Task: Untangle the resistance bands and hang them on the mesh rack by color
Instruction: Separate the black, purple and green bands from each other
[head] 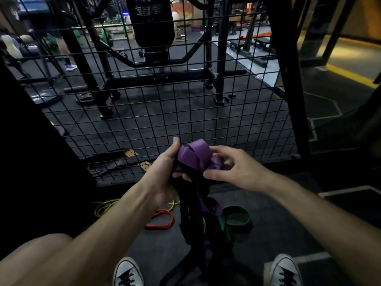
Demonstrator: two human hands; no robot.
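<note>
A knotted purple band (193, 155) sits between my hands, tangled with black bands (190, 219) that hang down to the floor. My left hand (165, 174) grips the bundle from the left, thumb up against the purple knot. My right hand (228, 168) pinches the purple band on the knot's right side. A green band (237, 218) hangs low in the tangle. On the floor to the left lie an orange band (162, 220) and a yellow band (105, 207). The black mesh rack (165, 112) stands upright just beyond my hands.
My two grey sneakers (127, 273) stand on the dark rubber floor at the bottom of the view. Black gym machine frames (152, 58) stand behind the mesh. A thick black post (288, 79) borders the rack on the right, a dark panel on the left.
</note>
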